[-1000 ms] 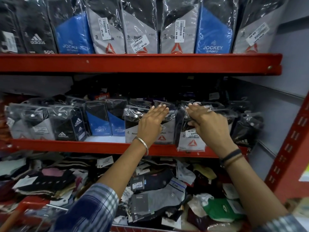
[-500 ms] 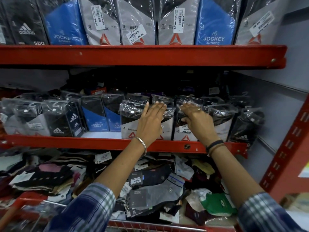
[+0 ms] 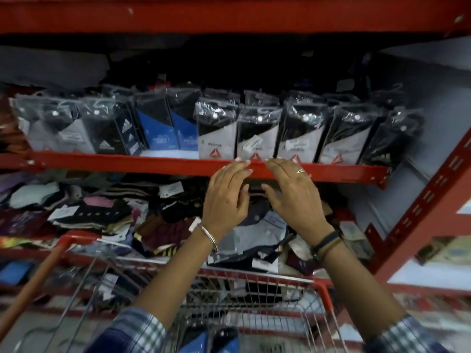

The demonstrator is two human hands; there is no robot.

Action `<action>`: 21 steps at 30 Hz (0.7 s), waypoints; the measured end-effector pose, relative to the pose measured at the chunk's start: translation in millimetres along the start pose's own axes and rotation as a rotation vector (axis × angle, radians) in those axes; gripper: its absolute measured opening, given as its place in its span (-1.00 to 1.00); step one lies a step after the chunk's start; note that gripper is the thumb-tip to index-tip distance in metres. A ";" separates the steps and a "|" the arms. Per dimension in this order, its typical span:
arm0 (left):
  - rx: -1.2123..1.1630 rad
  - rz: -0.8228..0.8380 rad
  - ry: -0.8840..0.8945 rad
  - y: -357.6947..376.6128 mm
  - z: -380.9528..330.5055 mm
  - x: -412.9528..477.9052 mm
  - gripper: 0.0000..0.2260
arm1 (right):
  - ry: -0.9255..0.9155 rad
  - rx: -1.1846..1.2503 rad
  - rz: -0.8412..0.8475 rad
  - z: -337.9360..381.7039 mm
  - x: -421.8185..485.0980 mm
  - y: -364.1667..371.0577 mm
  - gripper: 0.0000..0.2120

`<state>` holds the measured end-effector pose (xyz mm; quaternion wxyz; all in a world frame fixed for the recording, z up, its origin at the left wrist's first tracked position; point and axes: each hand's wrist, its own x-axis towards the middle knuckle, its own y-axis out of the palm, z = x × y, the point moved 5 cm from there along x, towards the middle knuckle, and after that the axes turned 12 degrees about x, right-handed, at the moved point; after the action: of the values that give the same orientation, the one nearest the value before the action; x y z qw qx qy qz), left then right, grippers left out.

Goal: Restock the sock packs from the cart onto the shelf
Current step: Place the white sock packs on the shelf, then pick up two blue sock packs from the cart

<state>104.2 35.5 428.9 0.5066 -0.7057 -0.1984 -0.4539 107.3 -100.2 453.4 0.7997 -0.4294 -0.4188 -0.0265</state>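
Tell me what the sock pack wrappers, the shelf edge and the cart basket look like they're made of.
Sock pack wrappers: clear, glossy plastic film, judging by the crinkles and white glare spots. Shelf edge: probably sheet metal with glossy red paint; it is thin, straight and has rivets near its right end. Cart basket: thin wire grid, seemingly bare grey metal, with a red rim that could be plastic or coated; blur leaves that open.

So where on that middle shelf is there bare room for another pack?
One bare strip: front of the shelf, below the blue Jockey packs. Reebok packs rightward stand crowded; the adidas packs leftward too.
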 end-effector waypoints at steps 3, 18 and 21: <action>-0.050 0.104 -0.035 -0.8 6.0 -48.5 -0.75 | 0.080 0.057 0.081 7.0 -36.7 25.1 -0.54; -0.355 1.002 -0.390 72.9 91.3 -333.9 -0.71 | 0.531 0.207 0.716 10.5 -242.5 225.1 -0.57; -0.346 1.175 -0.410 101.1 105.6 -380.5 -0.75 | 0.657 0.189 0.861 -6.6 -282.3 269.7 -0.57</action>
<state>31.6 157.2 46.8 0.5014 -0.8406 0.2043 0.0175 37.1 -24.6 76.8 0.8620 -0.4574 0.0659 0.2082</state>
